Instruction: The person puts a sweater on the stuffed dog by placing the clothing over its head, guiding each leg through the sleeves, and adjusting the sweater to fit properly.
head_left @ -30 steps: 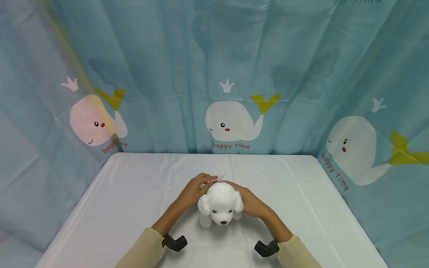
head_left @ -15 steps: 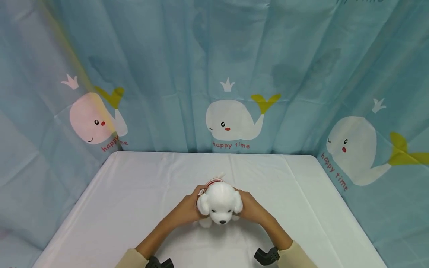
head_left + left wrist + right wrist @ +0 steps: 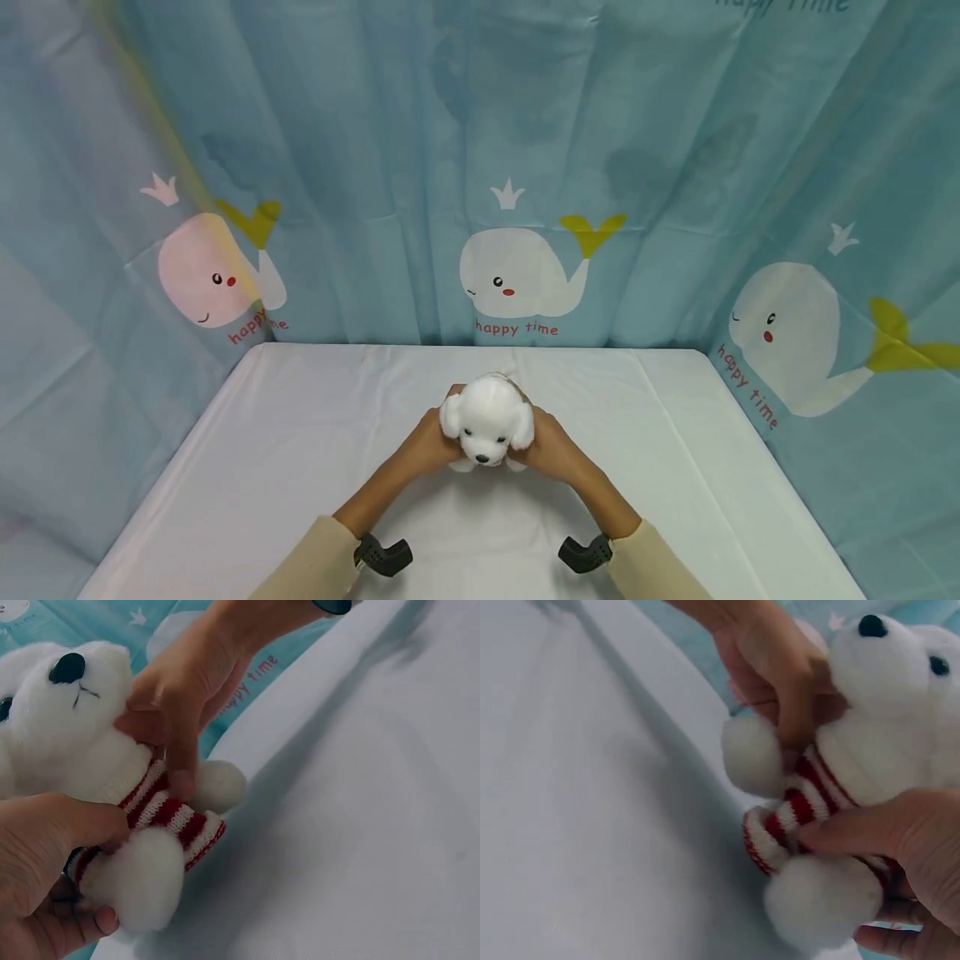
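Observation:
A white plush dog (image 3: 489,412) with floppy ears and a black nose faces me in the head view. It wears a red-and-white striped knitted sweater (image 3: 161,806), seen in both wrist views. My left hand (image 3: 427,443) grips its body from one side and my right hand (image 3: 553,448) from the other. Up close, the left thumb (image 3: 101,821) presses the sweater near a fluffy front leg (image 3: 146,877). The right thumb (image 3: 840,832) lies across the stripes in the same way. Behind the head, most of the fingers are hidden.
A white cloth covers the table (image 3: 300,433). Blue curtains (image 3: 360,167) printed with white whales enclose its back and sides. Each wrist carries a black device, one on the left (image 3: 384,556) and one on the right (image 3: 585,554).
My left hand has come off the dog's back and now grips its side, opposite the right hand. The dog has shifted up in the head view, its sweater now mostly hidden behind its head.

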Motion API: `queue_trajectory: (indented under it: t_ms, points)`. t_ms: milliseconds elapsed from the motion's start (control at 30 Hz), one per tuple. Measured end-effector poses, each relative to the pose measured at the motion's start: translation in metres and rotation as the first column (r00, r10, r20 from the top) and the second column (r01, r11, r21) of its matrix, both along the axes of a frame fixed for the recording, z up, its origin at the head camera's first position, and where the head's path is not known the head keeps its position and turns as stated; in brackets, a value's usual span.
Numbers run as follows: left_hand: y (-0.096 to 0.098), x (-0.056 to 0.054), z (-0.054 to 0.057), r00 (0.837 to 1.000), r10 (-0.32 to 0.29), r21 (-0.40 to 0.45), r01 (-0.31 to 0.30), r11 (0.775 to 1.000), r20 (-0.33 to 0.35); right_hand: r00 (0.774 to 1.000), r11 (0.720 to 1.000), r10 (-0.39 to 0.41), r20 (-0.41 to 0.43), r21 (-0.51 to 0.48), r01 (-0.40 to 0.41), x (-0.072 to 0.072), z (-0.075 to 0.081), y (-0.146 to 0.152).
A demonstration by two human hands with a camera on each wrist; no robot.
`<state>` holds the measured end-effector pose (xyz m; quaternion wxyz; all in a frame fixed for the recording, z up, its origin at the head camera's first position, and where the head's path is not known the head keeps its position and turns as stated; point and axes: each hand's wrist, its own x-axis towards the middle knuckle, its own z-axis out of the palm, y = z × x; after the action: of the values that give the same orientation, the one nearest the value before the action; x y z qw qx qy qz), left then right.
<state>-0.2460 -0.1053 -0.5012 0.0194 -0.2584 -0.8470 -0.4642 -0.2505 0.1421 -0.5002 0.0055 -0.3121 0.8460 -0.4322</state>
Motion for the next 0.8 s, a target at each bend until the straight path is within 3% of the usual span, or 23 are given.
queue_trajectory:
  t_ms: [233, 433, 633, 800]
  points:
    - [0.007, -0.012, -0.012, 0.998, 0.056, 0.029, -0.057, 0.998, 0.033, 0.994, 0.994, -0.111, -0.020, 0.014, 0.111, -0.009, -0.007, -0.002]
    - [0.010, -0.019, -0.013, 0.999, 0.051, 0.015, -0.051, 0.999, -0.005, 0.992, 0.990, -0.120, -0.028, -0.080, 0.117, -0.016, -0.017, -0.002]
    - [0.007, -0.023, -0.026, 0.997, 0.083, -0.022, -0.083, 0.996, 0.000, 0.979, 0.989, -0.144, -0.145, 0.024, 0.149, -0.021, -0.029, -0.001]
    - [0.002, -0.020, -0.032, 0.992, 0.128, -0.025, -0.127, 0.992, 0.016, 0.975, 0.978, -0.200, -0.098, 0.039, 0.204, -0.023, -0.033, 0.005]
